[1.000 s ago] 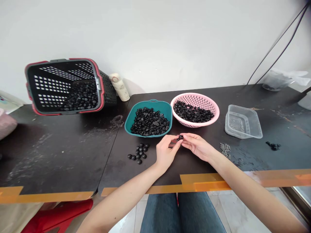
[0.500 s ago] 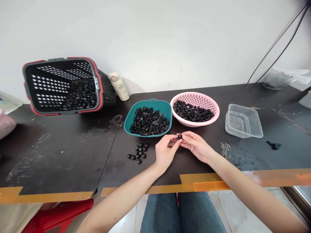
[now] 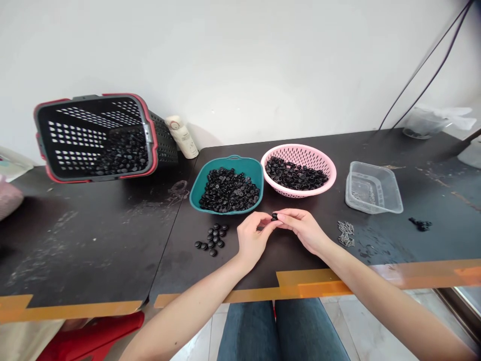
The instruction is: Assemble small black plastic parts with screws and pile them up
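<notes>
Black piece (image 3: 275,216) half-hidden between fingers (image 3: 286,215)

Left hand (image 3: 254,236), right hand (image 3: 304,229) and table (image 3: 86,240) sit slightly further left.

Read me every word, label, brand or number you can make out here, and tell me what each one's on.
Nothing can be read for certain: the cream-coloured plastic bottle by the wall has a red mark and small print, too small and blurred to read.
</notes>
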Demonstrator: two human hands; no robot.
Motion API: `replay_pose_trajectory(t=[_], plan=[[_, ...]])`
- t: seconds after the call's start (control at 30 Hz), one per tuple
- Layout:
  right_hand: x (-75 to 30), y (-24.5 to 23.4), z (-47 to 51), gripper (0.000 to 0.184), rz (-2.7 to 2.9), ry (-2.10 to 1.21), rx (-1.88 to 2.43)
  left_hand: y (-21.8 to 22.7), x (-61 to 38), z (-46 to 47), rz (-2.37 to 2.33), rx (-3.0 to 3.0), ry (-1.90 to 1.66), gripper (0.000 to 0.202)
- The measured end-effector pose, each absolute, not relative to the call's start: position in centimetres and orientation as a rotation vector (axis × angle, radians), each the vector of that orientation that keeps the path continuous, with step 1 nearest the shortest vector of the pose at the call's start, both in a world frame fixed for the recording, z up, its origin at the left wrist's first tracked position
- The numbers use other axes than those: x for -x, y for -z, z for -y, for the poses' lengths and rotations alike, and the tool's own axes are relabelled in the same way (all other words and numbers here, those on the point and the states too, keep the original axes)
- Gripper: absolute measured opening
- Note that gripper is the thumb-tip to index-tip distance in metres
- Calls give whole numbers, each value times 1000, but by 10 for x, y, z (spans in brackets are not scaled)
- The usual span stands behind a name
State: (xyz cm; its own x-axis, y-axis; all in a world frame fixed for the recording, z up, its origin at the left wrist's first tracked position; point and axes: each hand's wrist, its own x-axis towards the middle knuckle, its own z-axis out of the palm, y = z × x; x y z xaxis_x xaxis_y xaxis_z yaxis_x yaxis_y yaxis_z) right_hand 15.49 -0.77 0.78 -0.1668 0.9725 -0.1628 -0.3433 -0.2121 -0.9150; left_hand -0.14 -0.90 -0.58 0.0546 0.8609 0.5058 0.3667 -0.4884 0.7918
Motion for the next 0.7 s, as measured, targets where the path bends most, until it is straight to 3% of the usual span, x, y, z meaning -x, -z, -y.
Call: replay_pose_trajectory(t=[0.37,0.7], plan=[[-163,-14,9,16,908,-1879,848,5,2,11,-1120,-1932,-1437,30],[-163,-10,11,15,896,-1974,816,0,1,12,-1057,-1960,-1407,23]])
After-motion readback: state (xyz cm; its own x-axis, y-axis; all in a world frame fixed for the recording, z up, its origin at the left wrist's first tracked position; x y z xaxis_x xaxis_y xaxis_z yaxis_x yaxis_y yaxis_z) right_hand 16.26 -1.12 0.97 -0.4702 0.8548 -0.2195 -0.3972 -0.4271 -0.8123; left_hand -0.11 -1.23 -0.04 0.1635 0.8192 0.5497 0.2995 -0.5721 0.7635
